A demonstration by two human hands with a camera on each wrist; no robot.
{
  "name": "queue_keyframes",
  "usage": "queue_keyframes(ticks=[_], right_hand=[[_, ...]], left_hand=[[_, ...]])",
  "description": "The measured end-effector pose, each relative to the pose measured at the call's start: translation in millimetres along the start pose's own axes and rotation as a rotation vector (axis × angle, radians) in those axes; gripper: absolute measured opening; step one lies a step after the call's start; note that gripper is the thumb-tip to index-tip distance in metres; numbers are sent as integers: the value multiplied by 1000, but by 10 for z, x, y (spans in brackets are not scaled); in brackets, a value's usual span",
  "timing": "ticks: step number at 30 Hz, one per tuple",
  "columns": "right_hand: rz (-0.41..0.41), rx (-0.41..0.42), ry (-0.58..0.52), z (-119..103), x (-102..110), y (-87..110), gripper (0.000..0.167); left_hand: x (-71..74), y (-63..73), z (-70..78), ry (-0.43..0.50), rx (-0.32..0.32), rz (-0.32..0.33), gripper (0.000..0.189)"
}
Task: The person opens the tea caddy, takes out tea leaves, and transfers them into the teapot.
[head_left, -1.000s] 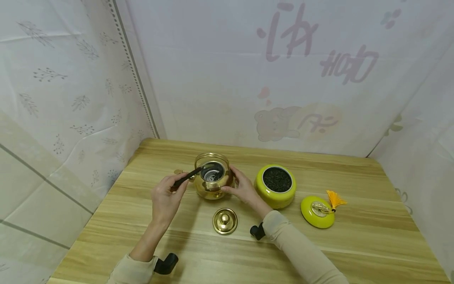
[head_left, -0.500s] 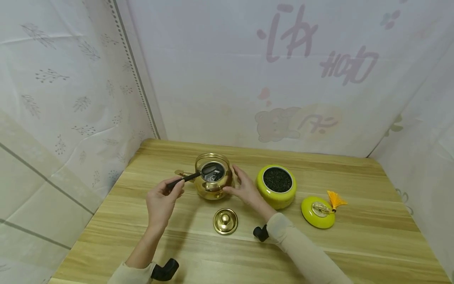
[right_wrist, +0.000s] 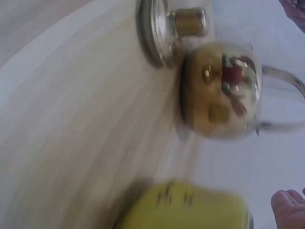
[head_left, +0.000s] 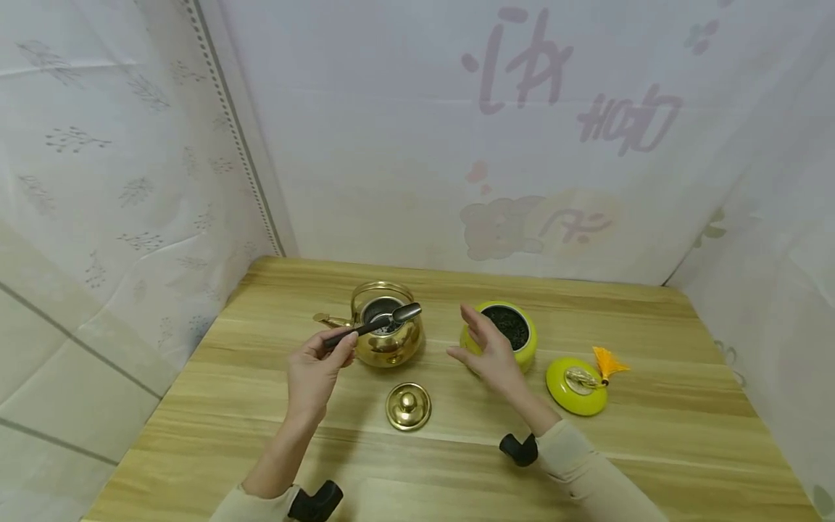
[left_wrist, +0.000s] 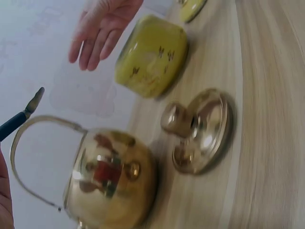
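Observation:
My left hand (head_left: pixel 314 373) pinches the black handle of a tea scoop (head_left: pixel 407 312), its metal bowl tilted over the mouth of a gold teapot (head_left: pixel 393 349). Inside the teapot some dark bits lie in a metal strainer. With fingers spread and nothing held, my right hand (head_left: pixel 497 362) is in front of a yellow jar (head_left: pixel 527 357), overlapping its left side in the head view. Dark tea leaves (head_left: pixel 510 326) fill the jar. In the left wrist view the scoop (left_wrist: pixel 33 102) rises beside the teapot's raised handle, and the right hand (left_wrist: pixel 107 28) appears above the jar.
The gold teapot lid (head_left: pixel 408 407) lies knob up in front of the teapot. Right of the jar is its yellow lid (head_left: pixel 567 390) with an orange tassel (head_left: pixel 609 361). Printed cloth (head_left: pixel 365 145) hangs behind the wooden table (head_left: pixel 450 471).
My right hand has left the teapot's side and moved right to the jar. The left hand has shifted the scoop's bowl from inside the teapot's mouth up and right, over its rim.

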State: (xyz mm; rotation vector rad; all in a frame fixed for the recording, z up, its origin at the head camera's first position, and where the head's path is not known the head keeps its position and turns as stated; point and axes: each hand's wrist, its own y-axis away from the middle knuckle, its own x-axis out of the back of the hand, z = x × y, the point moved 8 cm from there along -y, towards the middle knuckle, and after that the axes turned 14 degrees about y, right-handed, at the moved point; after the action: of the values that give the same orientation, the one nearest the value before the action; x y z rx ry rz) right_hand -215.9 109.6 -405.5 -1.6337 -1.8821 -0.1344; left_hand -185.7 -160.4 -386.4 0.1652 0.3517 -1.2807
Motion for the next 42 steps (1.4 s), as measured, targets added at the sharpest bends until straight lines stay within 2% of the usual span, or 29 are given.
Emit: queue_keyframes(ticks=[4,9,13,18,25,37,42], right_hand=[[54,-7,7,113,306,122,73],[101,-120,33,398,650,268,74],[102,-182,54,602,789,346,77],[31,-236,37,790,751,382,85],[-46,-249,6,983,631,384,93],[-48,-240,-27,1055,578,373,92],[-38,-228,-27,1059,591,386,91]], left_hand=[[-156,0,-79,18,30,-44,23],[-334,-23,-197,18,61,-86,22],[-473,-46,-291,-4,73,-111,22],[-681,-65,-378,-43,74,-158,19],[-960,-103,-509,-84,91,-244,18],[-1225,-182,-702,-212,115,-351,18],[-1324,-212,-705,-317,84,-392,17]])
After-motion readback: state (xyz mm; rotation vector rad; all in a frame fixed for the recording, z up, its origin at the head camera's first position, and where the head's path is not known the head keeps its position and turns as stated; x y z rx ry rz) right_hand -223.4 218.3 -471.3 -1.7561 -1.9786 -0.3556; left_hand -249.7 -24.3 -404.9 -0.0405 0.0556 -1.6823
